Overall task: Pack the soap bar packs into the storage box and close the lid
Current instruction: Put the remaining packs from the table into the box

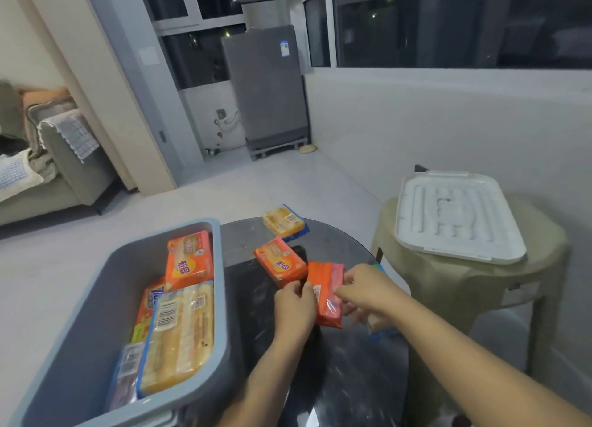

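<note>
A grey storage box (96,298) stands at the left of a dark round table (336,378) and holds several soap packs, among them an orange one (189,260) and a long yellow one (179,340). Over the table, my left hand (293,308) and my right hand (365,289) both grip an orange-red soap pack (326,295), held on edge. Just beyond lies another orange pack (280,261). A yellow pack (283,220) sits at the table's far edge. The white lid (455,215) rests on a beige stool (464,282) to the right.
Something blue (379,335) shows under my right forearm, mostly hidden. A grey appliance (266,90) stands by the dark windows at the back. A sofa (57,170) is at the far left, with pale floor between it and the table.
</note>
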